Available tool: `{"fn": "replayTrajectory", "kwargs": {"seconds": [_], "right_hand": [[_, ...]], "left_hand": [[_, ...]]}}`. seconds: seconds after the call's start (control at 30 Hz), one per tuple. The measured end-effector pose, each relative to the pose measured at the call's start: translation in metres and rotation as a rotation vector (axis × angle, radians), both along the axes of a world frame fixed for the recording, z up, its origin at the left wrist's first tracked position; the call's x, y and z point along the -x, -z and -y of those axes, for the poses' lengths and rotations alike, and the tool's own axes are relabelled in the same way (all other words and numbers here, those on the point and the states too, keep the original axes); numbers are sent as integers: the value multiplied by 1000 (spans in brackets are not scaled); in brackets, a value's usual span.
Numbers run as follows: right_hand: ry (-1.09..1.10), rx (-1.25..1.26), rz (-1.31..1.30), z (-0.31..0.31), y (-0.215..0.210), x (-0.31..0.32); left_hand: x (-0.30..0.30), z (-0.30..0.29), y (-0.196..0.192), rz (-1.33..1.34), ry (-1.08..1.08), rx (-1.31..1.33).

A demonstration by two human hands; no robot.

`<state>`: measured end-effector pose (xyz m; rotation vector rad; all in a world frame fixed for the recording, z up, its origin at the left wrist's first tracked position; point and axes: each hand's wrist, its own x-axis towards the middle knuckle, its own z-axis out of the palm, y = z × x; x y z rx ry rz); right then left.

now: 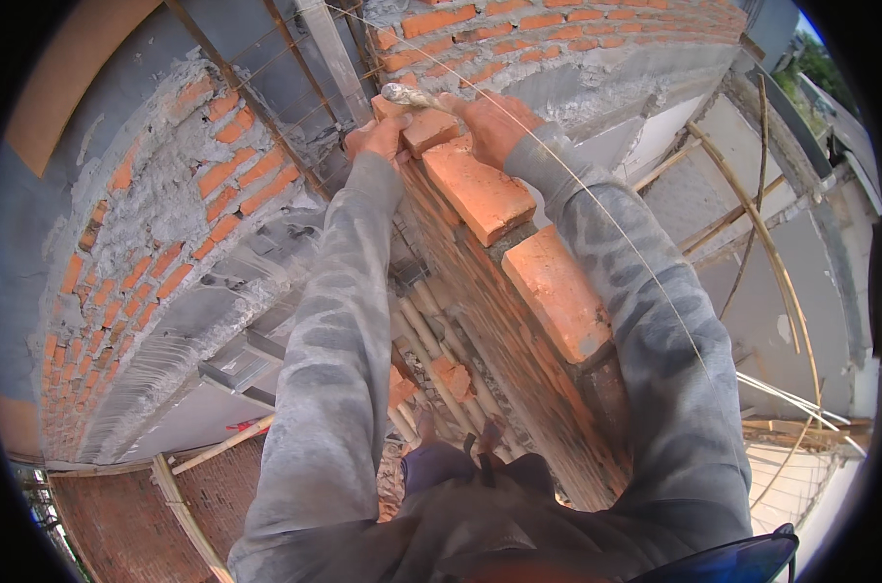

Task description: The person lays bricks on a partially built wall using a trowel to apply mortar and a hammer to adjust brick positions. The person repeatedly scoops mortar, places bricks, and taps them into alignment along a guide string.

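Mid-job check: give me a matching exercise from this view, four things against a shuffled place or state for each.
1. left hand
2. right hand
3. string
4. nearest brick

A. crosses in front of the right sleeve
B. orange, lying on the wall
C. gripping a pale-ended handle
D. at the left side of the wall's far end

Pairs: 1-D, 2-C, 3-A, 4-B.
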<state>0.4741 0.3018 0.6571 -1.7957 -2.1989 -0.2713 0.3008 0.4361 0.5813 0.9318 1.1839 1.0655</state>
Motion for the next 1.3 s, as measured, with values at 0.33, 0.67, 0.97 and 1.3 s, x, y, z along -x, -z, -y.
{"fn": "replayTrajectory", "kwargs": {"seconds": [0.33, 0.67, 0.97, 1.3], "right_hand": [[59, -92, 101, 49, -35, 14], [-594, -35, 266, 48, -13, 192], [-138, 965, 44, 72, 255, 261], [845, 1323, -475, 368, 622, 199]], "left_hand": [[55, 92, 136, 367, -249, 49], [172, 445, 385, -1110, 1308, -98], [289, 508, 511, 364, -9, 890], [284, 470, 629, -681, 298, 738]]}}
